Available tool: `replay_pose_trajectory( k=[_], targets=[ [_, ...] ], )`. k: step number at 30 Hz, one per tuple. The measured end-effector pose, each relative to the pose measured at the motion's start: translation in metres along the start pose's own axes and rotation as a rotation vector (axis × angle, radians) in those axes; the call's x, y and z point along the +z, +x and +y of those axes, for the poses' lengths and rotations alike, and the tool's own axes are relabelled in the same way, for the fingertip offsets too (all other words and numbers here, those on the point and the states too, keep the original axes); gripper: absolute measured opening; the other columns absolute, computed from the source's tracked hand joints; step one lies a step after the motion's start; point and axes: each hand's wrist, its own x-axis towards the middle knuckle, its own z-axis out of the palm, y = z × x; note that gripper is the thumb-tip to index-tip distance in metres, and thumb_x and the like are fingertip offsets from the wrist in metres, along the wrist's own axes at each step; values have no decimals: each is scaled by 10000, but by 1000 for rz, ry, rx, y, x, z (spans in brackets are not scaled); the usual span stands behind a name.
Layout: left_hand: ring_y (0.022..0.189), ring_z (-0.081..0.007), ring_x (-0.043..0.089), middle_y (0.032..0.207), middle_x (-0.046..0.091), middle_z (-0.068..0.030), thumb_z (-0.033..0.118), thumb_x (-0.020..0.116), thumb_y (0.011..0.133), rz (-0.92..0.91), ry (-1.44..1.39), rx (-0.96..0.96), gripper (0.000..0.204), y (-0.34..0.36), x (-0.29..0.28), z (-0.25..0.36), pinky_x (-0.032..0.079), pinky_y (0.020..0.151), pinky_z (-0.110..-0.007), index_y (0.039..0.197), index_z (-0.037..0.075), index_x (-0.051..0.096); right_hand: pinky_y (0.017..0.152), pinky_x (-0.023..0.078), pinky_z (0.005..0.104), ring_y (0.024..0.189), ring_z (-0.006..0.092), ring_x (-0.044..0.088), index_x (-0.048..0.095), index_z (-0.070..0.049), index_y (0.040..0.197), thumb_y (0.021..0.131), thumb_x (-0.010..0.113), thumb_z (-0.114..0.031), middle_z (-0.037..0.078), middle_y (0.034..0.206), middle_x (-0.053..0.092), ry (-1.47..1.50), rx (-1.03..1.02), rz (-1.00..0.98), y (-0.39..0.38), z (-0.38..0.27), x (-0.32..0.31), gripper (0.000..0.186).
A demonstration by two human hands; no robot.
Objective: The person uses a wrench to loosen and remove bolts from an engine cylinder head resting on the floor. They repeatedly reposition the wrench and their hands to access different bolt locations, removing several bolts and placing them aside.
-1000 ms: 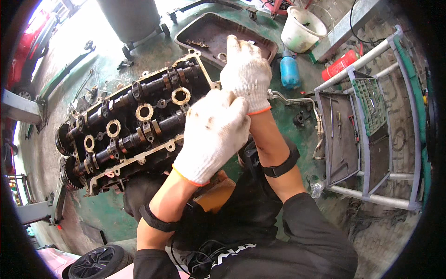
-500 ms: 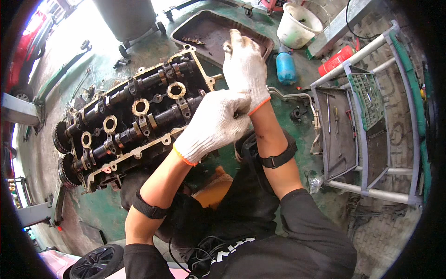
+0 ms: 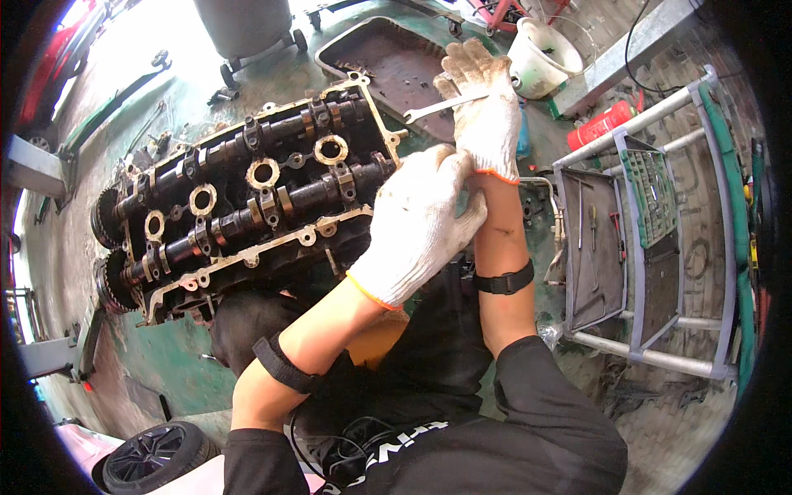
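Both my hands wear white knitted gloves with orange cuff edges. My right hand (image 3: 488,103) is raised, palm showing and fingers stretched upward. An open-ended wrench (image 3: 441,107) lies across its palm, jaw sticking out to the left; how the thumb holds it is hard to make out. My left hand (image 3: 425,219) is closed at the right wrist, fingers pinching the right glove's cuff (image 3: 495,175). To the left of my hands sits a dark engine cylinder head (image 3: 239,194) with two camshafts, toothed wheels at its left end and a pale gasket rim.
Beyond the hands lies a dirty drip tray (image 3: 363,54), with a white bucket (image 3: 544,58) to its right. A red fire extinguisher (image 3: 606,124) and a metal rack (image 3: 643,346) holding screwdrivers and a green socket case (image 3: 648,186) are at the right. A wheel (image 3: 157,456) shows lower left.
My right hand has turned and opened its fingers, bringing the wrench into sight. Both hands have shifted right, the left still at the right wrist.
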Motion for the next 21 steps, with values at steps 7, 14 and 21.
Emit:
replay_pose_trajectory(
  k=[7,14,21],
  targets=[
    [978,-349,682,1081,689,-159,165,759,810,15,60,88,323,0,1,-4,574,832,-424,1100,45,683,1016,509,465,1186,303,638,563,-6,1364,1104,425,-487,195,1317,658,-6,35,-2,0,2,-3,563],
    [930,-324,688,1025,692,-136,139,761,785,56,152,222,261,4,2,-9,578,805,-416,1014,35,691,921,565,411,1096,288,692,600,-5,1319,1104,438,-465,185,1246,701,-17,-23,-56,1,2,-6,533],
    [912,-327,688,996,693,-129,125,751,755,50,65,185,211,6,-1,-12,573,787,-411,940,38,700,882,577,400,1034,274,713,610,0,1310,1107,443,-433,181,1185,729,-60,-36,-64,-4,7,-1,507]
  ],
)
